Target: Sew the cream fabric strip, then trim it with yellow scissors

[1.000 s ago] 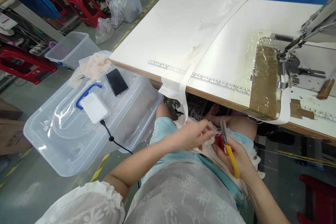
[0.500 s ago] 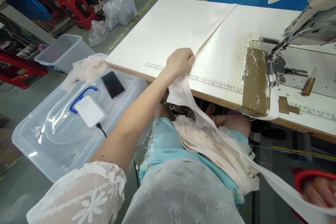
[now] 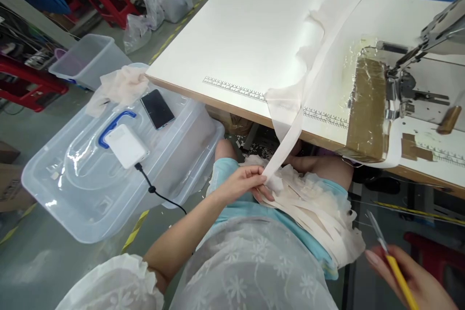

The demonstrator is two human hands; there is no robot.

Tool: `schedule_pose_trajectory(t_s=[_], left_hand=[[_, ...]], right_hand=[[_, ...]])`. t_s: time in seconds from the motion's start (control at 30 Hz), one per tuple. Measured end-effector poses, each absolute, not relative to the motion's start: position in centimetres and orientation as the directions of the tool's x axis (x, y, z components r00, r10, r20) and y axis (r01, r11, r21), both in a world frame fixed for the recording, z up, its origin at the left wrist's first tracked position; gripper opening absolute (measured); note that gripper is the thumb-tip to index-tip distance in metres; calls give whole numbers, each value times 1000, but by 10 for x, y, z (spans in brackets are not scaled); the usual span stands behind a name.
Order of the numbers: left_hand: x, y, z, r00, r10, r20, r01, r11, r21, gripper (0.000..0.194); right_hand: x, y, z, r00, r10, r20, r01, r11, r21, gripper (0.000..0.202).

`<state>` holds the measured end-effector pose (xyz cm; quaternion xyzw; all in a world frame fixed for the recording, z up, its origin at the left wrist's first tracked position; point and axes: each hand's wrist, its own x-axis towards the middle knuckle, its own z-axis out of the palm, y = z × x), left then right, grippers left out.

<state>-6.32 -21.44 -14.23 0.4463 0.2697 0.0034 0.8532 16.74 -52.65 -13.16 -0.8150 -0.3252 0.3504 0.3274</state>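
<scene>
My left hand [image 3: 250, 181] is low over the lap, its thumb and fingers pinching the end of a pale pink fabric strip [image 3: 285, 152]. From there the strip runs up over the table edge, joined to a thin, curved-edge fabric piece [image 3: 316, 58] lying on the tabletop. My right hand [image 3: 407, 271], at the lower right, grips scissors [image 3: 395, 271] with a yellow handle and a narrow metal blade pointing up and left. Part of the handle is out of frame. A heap of pale fabric pieces [image 3: 308, 203] rests on my lap.
The white table [image 3: 247, 24] has a printed ruler along its front edge. A sewing machine [image 3: 410, 87] stands on its right side. To the left, a lidded plastic box [image 3: 83, 193] bears a phone [image 3: 157, 109], a white power bank [image 3: 127, 146] and crumpled fabric [image 3: 125, 85].
My left hand has come down from the tabletop to the lap, drawing the strip. The fabric on the table lies farther right. In my right hand, the scissors' blade and yellow handle now show.
</scene>
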Motion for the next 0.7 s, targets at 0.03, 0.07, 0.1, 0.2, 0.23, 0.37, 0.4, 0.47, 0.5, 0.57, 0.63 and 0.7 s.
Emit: schedule_pose_trajectory(t_s=[0.03,0.07,0.1,0.2,0.23,0.37,0.4,0.47,0.5,0.57,0.63,0.7], left_hand=[[-63,-220,-142,849,251,-466,234,612,756,48],[-63,-224,-140,842,258,-474,235,617,752,49],[-63,-227,-139,834,267,-482,236,617,750,49],[-64,-232,-136,817,281,-504,244,623,743,51],[-65,-232,-136,812,283,-511,245,628,738,52],[-68,-232,-138,796,288,-533,250,645,722,52],[-69,-232,-138,791,291,-538,251,648,719,52],[-69,-232,-138,782,298,-548,252,653,714,52],[-69,-232,-137,780,299,-550,252,654,713,52],[-69,-232,-136,781,299,-548,248,657,712,52],[-68,-232,-136,783,299,-546,245,658,712,53],[-66,-232,-137,780,302,-549,246,658,711,54]], right_hand=[[159,-514,-133,496,773,-394,300,-579,-758,46],[150,-498,-134,398,802,-445,308,-574,-759,44],[143,-482,-133,264,831,-490,311,-554,-772,43],[130,-432,-128,-2,845,-535,322,-506,-800,43],[130,-418,-127,-70,840,-539,326,-491,-808,43],[137,-383,-130,-224,817,-532,362,-437,-824,43],[139,-379,-131,-235,815,-530,375,-427,-823,44],[141,-373,-133,-245,816,-524,400,-407,-821,45],[141,-371,-134,-246,818,-521,418,-395,-818,46],[141,-370,-132,-223,831,-510,488,-358,-796,46],[139,-370,-129,-165,854,-493,598,-311,-739,43],[137,-371,-126,-97,875,-475,709,-275,-650,41]])
